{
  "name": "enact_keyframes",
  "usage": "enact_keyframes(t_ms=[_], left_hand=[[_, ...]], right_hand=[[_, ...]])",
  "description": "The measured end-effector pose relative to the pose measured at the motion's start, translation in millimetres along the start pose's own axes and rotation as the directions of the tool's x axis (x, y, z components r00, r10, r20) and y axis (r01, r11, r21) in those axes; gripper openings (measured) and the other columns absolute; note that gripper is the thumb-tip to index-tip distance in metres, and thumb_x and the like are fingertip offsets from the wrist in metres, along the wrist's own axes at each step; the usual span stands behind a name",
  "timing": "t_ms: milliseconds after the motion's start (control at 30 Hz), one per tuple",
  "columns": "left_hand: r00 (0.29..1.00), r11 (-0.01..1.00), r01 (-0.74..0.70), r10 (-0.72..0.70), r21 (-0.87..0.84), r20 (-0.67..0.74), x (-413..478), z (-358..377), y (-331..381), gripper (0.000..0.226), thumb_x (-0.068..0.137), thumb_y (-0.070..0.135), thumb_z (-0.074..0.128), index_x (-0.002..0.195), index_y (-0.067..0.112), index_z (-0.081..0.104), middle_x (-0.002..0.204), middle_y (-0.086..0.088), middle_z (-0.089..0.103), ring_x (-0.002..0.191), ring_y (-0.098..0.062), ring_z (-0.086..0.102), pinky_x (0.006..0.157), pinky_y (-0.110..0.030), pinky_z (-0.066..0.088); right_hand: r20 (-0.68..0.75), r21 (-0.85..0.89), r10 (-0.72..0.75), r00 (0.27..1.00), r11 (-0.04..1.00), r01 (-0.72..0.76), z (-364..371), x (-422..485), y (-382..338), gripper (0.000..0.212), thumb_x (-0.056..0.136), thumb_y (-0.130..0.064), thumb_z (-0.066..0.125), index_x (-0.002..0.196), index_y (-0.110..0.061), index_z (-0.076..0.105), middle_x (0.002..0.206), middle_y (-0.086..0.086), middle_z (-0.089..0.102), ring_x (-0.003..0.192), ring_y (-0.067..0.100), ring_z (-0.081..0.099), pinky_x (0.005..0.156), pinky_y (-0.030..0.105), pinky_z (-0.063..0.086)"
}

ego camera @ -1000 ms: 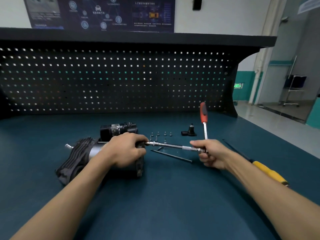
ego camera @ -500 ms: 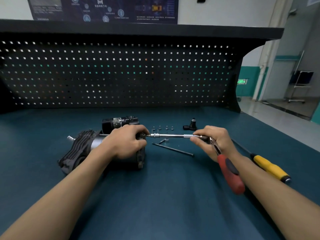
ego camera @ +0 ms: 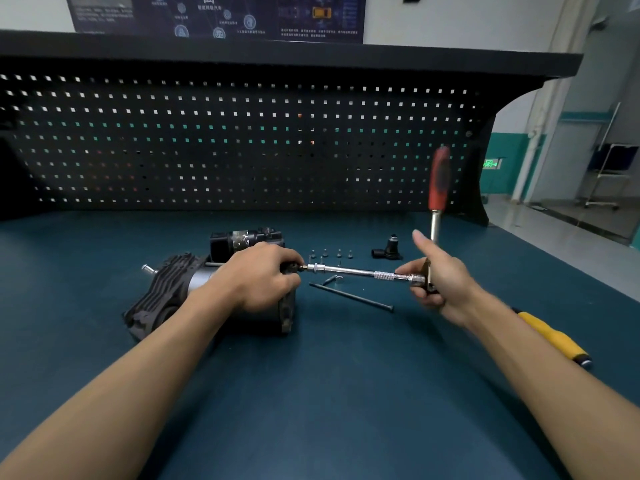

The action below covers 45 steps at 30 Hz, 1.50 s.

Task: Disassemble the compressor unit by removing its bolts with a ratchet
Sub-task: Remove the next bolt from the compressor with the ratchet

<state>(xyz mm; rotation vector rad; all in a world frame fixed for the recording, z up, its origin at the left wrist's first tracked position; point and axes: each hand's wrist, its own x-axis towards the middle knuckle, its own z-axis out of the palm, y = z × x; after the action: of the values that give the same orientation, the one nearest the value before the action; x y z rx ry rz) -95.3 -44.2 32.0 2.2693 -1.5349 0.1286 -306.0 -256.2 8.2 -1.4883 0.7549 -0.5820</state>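
Teal matting covers the bench (ego camera: 346, 393) on which the compressor unit (ego camera: 166, 289) lies on its side, just left of centre, finned head to the left and flanged end facing right. The left hand (ego camera: 263, 277) is clamped over that flanged end, its fingers curled down onto the housing where the extension bar (ego camera: 349, 270) enters; whether the fingertips also steady the socket cannot be told. The bar runs level to the ratchet (ego camera: 439, 181), whose red handle stands upright. The right hand (ego camera: 443, 282) has its fingers curled round the ratchet head and its thumb raised free. One long bolt (ego camera: 349, 297) lies loose on the bench below the bar, and a row of small bolts (ego camera: 330, 253) stands behind it, which suggests the work is partly done. A yellow-handled screwdriver (ego camera: 554, 337) lies beyond the right forearm. To loosen this bolt well, hold the bar in line with the bolt axis so the socket does not cam off. Press the housing firmly down against the turning force. Swing the handle in short arcs about the head, and support the bolt as its last threads release.
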Motion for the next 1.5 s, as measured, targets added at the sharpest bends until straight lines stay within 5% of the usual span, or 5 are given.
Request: enact_keyframes(t_ms=[233, 700, 900, 1133, 1500], left_hand=[[1.0, 1.0, 0.004, -0.004, 0.011, -0.005, -1.2, 0.7, 0.5, 0.046, 0.079, 0.042, 0.045, 0.119, 0.035, 0.066, 0.109, 0.007, 0.068, 0.104, -0.022, 0.059, 0.082, -0.034, 0.045], [0.999, 0.999, 0.022, -0.021, 0.04, -0.024, -1.3, 3.6, -1.6, 0.051, 0.077, 0.047, 0.043, 0.124, 0.039, 0.061, 0.122, 0.008, 0.066, 0.111, -0.021, 0.058, 0.079, -0.033, 0.037], [0.999, 1.0, 0.023, -0.023, 0.015, -0.025, -2.1, 2.0, 0.9, 0.05, 0.077, 0.044, 0.045, 0.122, 0.035, 0.065, 0.116, 0.009, 0.068, 0.107, -0.02, 0.059, 0.082, -0.033, 0.043], [0.999, 1.0, 0.015, -0.014, 0.016, -0.03, -1.6, 0.3, 2.3, 0.054, 0.072, 0.046, 0.041, 0.116, 0.034, 0.068, 0.106, 0.009, 0.069, 0.1, -0.02, 0.06, 0.081, -0.032, 0.046], [0.999, 1.0, 0.012, -0.011, 0.009, -0.037, -1.1, 1.7, 0.1, 0.05, 0.072, 0.046, 0.041, 0.113, 0.033, 0.068, 0.098, 0.01, 0.069, 0.096, -0.021, 0.06, 0.079, -0.034, 0.047]], right_hand=[[0.347, 0.214, 0.095, 0.933, 0.961, -0.178, -6.2, -3.6, 2.0, 0.022, 0.078, -0.035, 0.064, 0.066, -0.016, 0.065, 0.043, -0.001, 0.038, 0.032, 0.007, 0.023, 0.041, 0.022, 0.014], [0.12, -0.526, -0.757, 0.643, 0.5, 0.687, -4.3, 1.9, 17.4, 0.028, 0.07, -0.005, 0.09, 0.095, -0.008, 0.079, 0.074, -0.004, 0.063, 0.066, -0.003, 0.058, 0.066, 0.008, 0.04], [0.1, -0.447, -0.598, 0.795, 0.687, 0.573, -4.7, -1.9, 18.8, 0.007, 0.08, -0.022, 0.084, 0.085, -0.02, 0.078, 0.067, -0.012, 0.07, 0.059, -0.006, 0.059, 0.061, 0.008, 0.042], [0.035, -0.116, -0.226, 0.974, 0.967, 0.228, -3.6, -1.1, 8.7, 0.085, 0.063, -0.092, 0.057, 0.077, -0.011, 0.08, 0.053, 0.013, 0.056, 0.037, 0.014, 0.037, 0.034, 0.02, 0.027], [0.228, 0.169, 0.04, 0.973, 0.982, -0.08, -5.8, -3.3, 2.2, 0.063, 0.073, -0.073, 0.06, 0.072, -0.011, 0.071, 0.044, 0.001, 0.038, 0.033, 0.011, 0.021, 0.045, 0.027, 0.014]])
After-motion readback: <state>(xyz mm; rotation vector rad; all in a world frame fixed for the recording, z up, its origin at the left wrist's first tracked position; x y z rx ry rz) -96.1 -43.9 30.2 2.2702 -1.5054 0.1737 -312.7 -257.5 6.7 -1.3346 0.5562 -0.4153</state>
